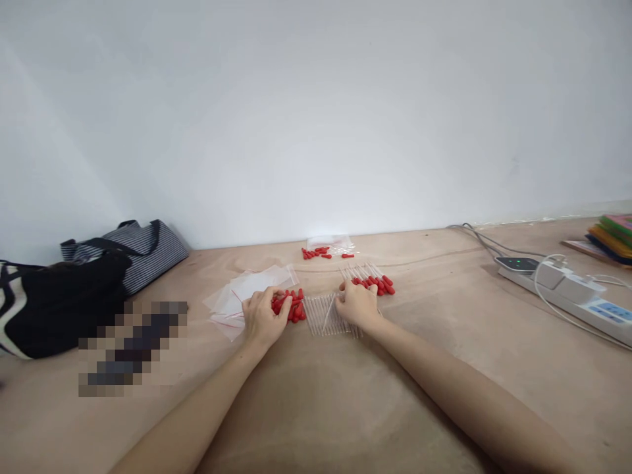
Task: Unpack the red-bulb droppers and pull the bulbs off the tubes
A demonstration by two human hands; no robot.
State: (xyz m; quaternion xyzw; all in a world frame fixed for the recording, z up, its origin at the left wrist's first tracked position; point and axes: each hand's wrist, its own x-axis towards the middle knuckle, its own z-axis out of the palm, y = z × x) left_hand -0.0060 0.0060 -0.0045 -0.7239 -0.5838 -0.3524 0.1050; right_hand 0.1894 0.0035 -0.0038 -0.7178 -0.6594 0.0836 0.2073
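Observation:
My left hand is at a pile of red rubber bulbs, its thumb and fingers closed around some of them. Beside the pile, thin clear glass dropper tubes lie side by side in a row, one slanting across the others. Over the right end of this row is my right hand, fingers bent down and pinched at a tube; its fingertips are partly hidden. Just beyond it lie several tubes fitted with red bulbs, the droppers.
Clear plastic bags are spread left of the bulbs. Near the wall lie another bag and more red-bulbed droppers. A striped bag and black bag stand left; a power strip with cables and coloured stack are right.

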